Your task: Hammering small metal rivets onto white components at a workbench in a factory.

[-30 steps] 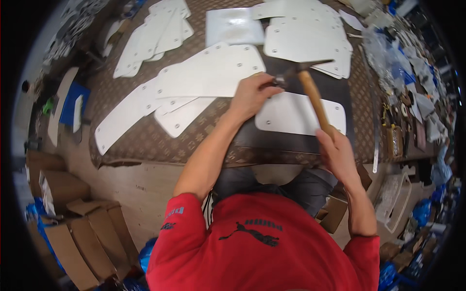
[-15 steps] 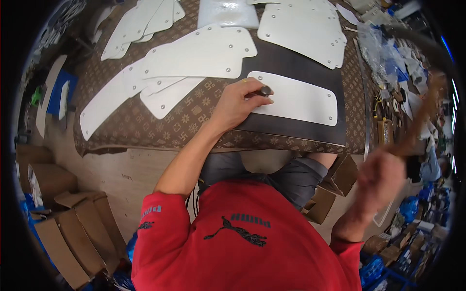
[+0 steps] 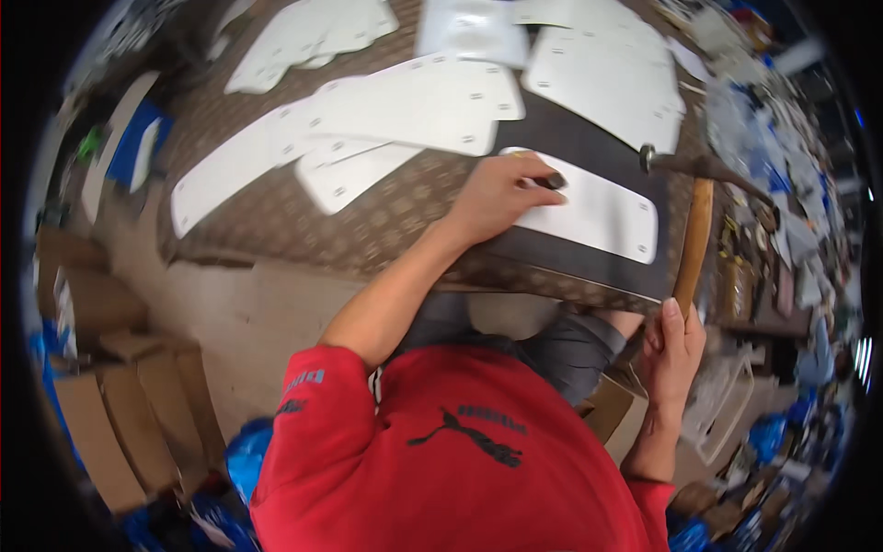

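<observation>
My left hand (image 3: 501, 196) pinches a short, dark, rod-like punch (image 3: 552, 181) between thumb and fingers. Its end points up over the left part of a white panel (image 3: 602, 210), and the fingers hide its lower tip. The panel has rounded corners and small metal eyelets at its right end. Beneath it lies a black mat (image 3: 578, 263). My right hand (image 3: 673, 348) is closed around the wooden handle of a hammer (image 3: 696, 241). The hammer's dark metal head hangs in the air to the right of the punch, apart from it.
Overlapping white panels with eyelets (image 3: 405, 106) lie left of the mat, with more stacks at the far left (image 3: 308, 41) and far right (image 3: 602, 83). A brown patterned cloth (image 3: 405, 198) covers the table. Cardboard boxes (image 3: 138, 432) stand on the floor at left; cluttered shelves line the right.
My right hand has swung the hammer inward from out at the right, bringing its head nearer the panel. The left hand still grips the punch over the panel. The whole view has shifted slightly.
</observation>
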{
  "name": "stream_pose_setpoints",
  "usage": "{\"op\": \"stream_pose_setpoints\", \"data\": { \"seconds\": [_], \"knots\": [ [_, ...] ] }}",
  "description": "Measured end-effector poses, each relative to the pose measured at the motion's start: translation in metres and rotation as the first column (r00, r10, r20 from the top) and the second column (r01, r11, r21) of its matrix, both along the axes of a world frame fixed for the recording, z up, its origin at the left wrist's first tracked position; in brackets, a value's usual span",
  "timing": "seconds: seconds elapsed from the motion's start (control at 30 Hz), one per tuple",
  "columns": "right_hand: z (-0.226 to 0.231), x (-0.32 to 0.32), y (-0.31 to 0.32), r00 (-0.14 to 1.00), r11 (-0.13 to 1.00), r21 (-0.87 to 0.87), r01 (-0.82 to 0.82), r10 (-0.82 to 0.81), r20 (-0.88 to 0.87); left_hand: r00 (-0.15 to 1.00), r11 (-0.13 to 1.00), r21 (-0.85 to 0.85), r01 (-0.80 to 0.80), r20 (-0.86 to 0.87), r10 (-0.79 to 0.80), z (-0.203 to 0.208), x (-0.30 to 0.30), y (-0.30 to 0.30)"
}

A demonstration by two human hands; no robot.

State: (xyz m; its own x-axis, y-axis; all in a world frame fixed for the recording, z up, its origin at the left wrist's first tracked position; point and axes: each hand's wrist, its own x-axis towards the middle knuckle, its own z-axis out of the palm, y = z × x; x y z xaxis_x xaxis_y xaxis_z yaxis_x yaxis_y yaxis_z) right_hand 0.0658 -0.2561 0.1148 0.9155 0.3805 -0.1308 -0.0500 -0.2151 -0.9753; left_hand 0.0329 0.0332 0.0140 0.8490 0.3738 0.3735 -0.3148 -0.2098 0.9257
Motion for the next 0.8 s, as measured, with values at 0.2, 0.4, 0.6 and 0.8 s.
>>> {"op": "stream_pose_setpoints", "data": {
  "seconds": [0.2,0.4,0.6,0.8],
  "knots": [
    [0.029,0.009,-0.026,0.978,0.978,0.102,0.182,-0.191,0.082,0.987,0.951,-0.262,0.162,0.019,-0.162,0.017,0.095,-0.043],
    [0.042,0.007,-0.06,0.941,0.94,0.195,0.28,-0.309,0.135,0.953,0.924,-0.254,0.286,-0.031,-0.303,0.001,0.171,-0.084],
    [0.051,0.025,-0.066,0.853,0.902,0.206,0.379,-0.427,0.301,0.94,0.943,-0.145,0.3,-0.122,-0.317,-0.014,0.185,-0.093],
    [0.128,0.053,-0.067,0.682,0.755,0.618,-0.219,-0.334,0.65,0.94,0.946,-0.103,0.306,-0.122,-0.317,-0.015,0.186,-0.093]
  ]
}}
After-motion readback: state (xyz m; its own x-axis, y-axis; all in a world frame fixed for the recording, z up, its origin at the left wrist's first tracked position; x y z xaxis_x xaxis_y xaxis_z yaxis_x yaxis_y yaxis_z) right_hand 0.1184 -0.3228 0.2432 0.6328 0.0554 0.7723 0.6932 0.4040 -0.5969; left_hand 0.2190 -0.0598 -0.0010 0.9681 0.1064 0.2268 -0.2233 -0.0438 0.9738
